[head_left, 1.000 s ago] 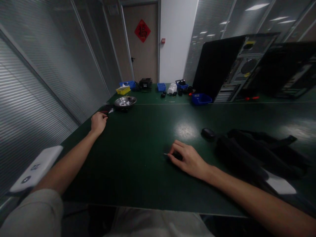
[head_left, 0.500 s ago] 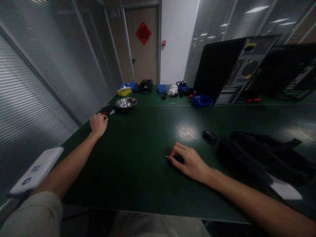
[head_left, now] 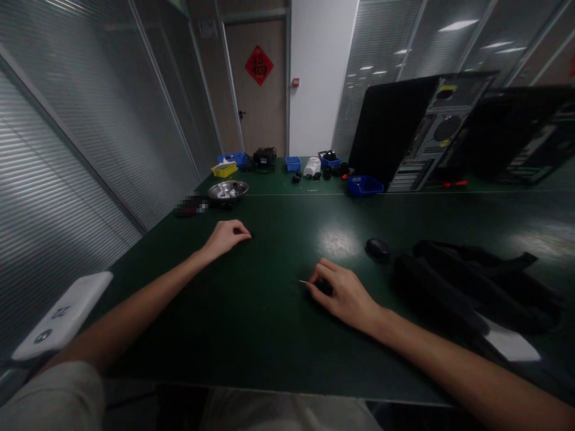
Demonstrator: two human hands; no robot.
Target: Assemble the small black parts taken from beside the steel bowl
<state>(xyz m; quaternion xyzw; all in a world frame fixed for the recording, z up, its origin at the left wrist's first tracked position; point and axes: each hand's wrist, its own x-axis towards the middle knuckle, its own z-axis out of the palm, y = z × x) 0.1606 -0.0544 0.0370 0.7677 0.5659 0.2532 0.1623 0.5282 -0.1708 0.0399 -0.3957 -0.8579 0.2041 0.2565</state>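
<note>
The right hand (head_left: 344, 293) is pinching a thin silvery rod (head_left: 302, 281), likely baring its tip. Nearer the green table's (head_left: 251, 335) left edge, the left hand (head_left: 224, 236) is pinching a small black piece (head_left: 252, 235).

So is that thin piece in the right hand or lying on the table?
In hand: the thin piece pokes from the pinched fingers of the right hand. Whether its tip touches the table, I can't tell.

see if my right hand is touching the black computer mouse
Apart: the head view shows green tabletop between the right hand and the black computer mouse.
</note>
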